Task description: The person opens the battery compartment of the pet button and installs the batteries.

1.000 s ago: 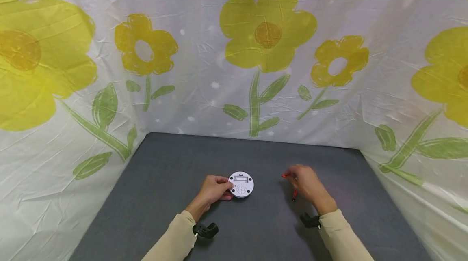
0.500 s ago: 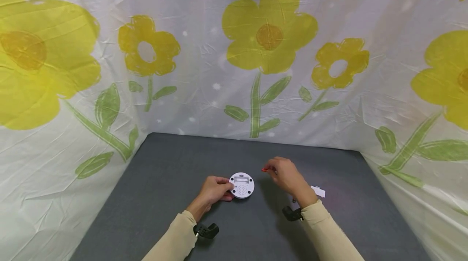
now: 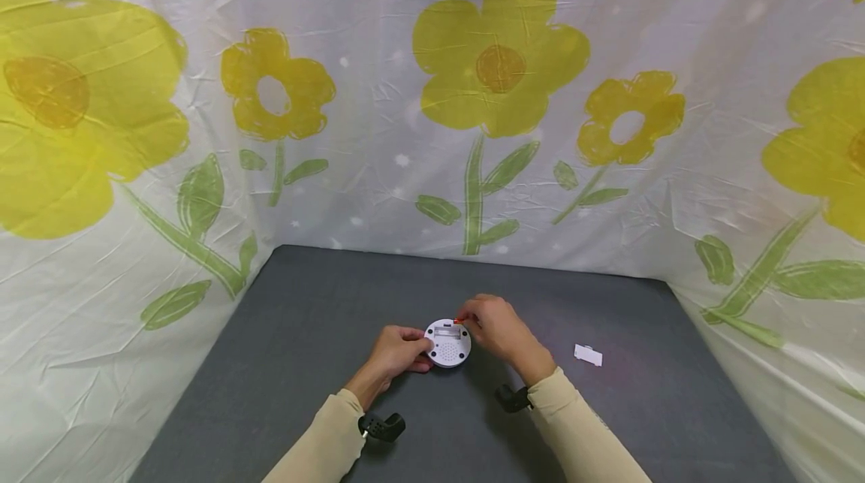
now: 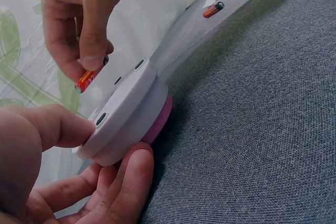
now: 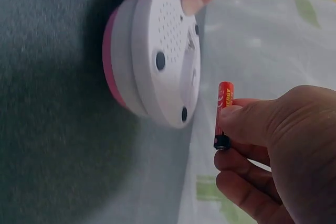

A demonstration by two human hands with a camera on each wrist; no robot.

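Observation:
My left hand (image 3: 394, 351) grips the edge of a round white device (image 3: 448, 351), thumb on its upturned underside and fingers around the side. That face has a speaker grille, several dark feet and an uncovered battery compartment (image 3: 446, 332). A pink band (image 5: 108, 66) runs around the lower side, in the right wrist view. My right hand (image 3: 496, 325) pinches a red battery (image 5: 226, 95) with a black end between thumb and fingers, just over the compartment. The left wrist view shows this battery (image 4: 89, 80) tilted above the device's face.
A white battery cover (image 3: 588, 354) lies on the dark grey table (image 3: 324, 295) to the right. Beside it in the left wrist view is a second battery (image 4: 213, 10), hidden behind my right forearm in the head view. A flowered curtain (image 3: 378, 92) surrounds the table.
My right hand has moved left with the battery, from near the second battery to the device's compartment. The white cover has come into sight. My left hand and the device have stayed put.

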